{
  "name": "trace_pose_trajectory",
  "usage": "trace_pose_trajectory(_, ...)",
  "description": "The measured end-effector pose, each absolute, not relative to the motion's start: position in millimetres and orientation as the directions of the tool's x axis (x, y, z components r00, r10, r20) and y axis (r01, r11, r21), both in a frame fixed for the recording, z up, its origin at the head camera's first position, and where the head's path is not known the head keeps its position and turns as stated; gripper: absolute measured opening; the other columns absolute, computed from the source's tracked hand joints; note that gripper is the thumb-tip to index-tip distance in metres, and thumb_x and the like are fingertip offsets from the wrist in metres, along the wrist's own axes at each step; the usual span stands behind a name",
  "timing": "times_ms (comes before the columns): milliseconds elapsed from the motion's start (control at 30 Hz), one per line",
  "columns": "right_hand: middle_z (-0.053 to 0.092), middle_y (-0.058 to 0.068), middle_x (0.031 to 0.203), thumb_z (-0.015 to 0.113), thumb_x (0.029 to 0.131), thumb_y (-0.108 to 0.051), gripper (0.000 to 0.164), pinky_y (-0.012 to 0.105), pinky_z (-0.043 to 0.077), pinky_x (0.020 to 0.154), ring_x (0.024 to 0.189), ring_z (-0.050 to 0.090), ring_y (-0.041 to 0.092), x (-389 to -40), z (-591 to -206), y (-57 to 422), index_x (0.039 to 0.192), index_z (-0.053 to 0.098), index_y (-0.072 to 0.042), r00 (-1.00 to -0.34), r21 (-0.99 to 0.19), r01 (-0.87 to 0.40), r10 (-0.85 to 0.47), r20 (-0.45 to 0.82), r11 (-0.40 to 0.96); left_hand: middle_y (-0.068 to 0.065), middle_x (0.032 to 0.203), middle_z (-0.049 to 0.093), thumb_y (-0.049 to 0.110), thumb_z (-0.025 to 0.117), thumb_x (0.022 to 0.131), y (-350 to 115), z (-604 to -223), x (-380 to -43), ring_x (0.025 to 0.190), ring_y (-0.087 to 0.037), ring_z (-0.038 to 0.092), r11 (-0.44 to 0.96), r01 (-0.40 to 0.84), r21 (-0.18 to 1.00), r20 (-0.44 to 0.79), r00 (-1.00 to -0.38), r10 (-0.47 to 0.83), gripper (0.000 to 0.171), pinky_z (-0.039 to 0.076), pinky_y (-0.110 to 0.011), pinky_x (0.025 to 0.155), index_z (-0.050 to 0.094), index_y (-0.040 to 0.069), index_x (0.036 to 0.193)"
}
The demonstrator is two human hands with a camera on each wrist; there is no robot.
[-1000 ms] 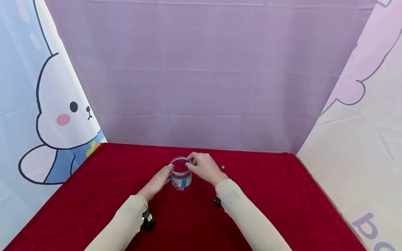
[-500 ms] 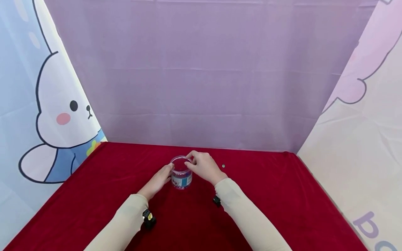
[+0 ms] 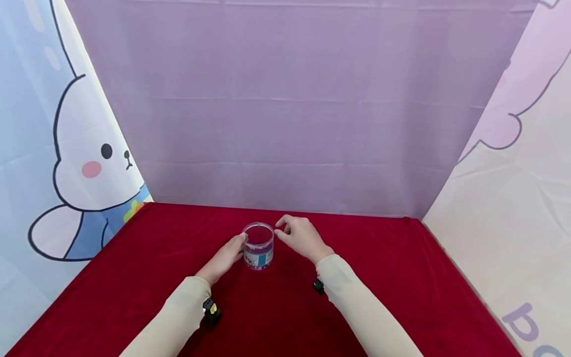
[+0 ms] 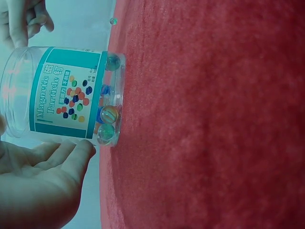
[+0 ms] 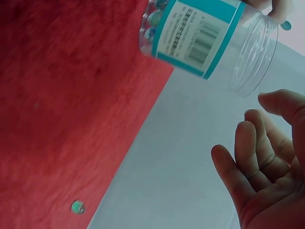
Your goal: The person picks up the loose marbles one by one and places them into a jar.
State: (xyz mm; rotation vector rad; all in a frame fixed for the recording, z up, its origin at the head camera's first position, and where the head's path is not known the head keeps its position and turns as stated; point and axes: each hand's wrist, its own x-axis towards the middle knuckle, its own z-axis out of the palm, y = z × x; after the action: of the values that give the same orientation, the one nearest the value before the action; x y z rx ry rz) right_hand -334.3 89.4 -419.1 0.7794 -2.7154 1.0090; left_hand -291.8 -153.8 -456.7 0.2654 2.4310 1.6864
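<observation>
A clear plastic jar (image 3: 258, 246) without a lid stands upright on the red cloth. Its label (image 4: 64, 93) reads "Magnetic Particle", and several glass marbles (image 4: 108, 114) lie at its bottom. My left hand (image 3: 225, 258) holds the jar from the left, thumb near the rim and fingers against the side. Just right of the rim hovers my right hand (image 3: 303, 238), apart from the jar, its fingers loosely bent with nothing between them. A single green marble (image 5: 77, 206) lies on the cloth; the right hand hides it in the head view.
Red cloth (image 3: 379, 297) covers the table. A purple curtain (image 3: 285, 109) hangs at the back, with a rabbit-printed sheet (image 3: 89, 148) on the left and a pale printed sheet (image 3: 513, 208) on the right. Black wrist cameras sit on both sleeves.
The small blue marble in my right fingers at the rim was let go into the jar. My right hand has then drawn away to the right. The left hand stays on the jar.
</observation>
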Motion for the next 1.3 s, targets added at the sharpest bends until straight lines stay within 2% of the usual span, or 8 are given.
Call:
trace_pose_trajectory(533, 0.066, -0.006, 0.081, 0.071, 0.095, -0.02, 0.023, 0.028, 0.054, 0.063, 0.068, 0.061, 0.008, -343.1, -438.6, 136.9, 0.114, 0.069, -0.008, -0.889, -0.571, -0.456, -0.374, 0.263, 0.683, -0.027, 0.161, 0.019, 0.044, 0.024, 0.111, -154.5, -458.0, -292.9, 0.147, -0.044, 0.022, 0.339, 0.055, 0.939, -0.032, -0.968, 0.247, 0.068, 0.023, -0.054, 0.117, 0.016, -0.007, 0.157)
trace_pose_trajectory(867, 0.067, -0.005, 0.083, 0.071, 0.095, -0.018, 0.017, 0.029, 0.055, 0.064, 0.071, 0.062, 0.009, -349.3, -450.2, 155.2, 0.11, 0.07, -0.011, -0.914, -0.588, -0.403, -0.337, 0.224, 0.701, -0.027, 0.161, 0.019, 0.044, 0.025, 0.111, -154.3, -456.9, -291.7, 0.147, -0.044, 0.021, 0.337, 0.048, 0.94, -0.039, -0.968, 0.247, 0.069, 0.023, -0.054, 0.117, 0.016, -0.006, 0.157)
trace_pose_trajectory(1300, 0.069, 0.003, 0.095, 0.074, 0.092, -0.012, 0.019, 0.036, 0.058, 0.079, 0.089, 0.065, 0.019, -366.6, -470.9, 170.4, 0.108, 0.071, -0.003, -0.944, -0.627, -0.315, -0.301, 0.132, 0.713, -0.024, 0.162, 0.02, 0.042, 0.028, 0.111, -153.6, -456.6, -291.1, 0.147, -0.043, 0.022, 0.337, 0.035, 0.941, -0.049, -0.97, 0.237, 0.066, 0.024, -0.053, 0.117, 0.016, -0.003, 0.158)
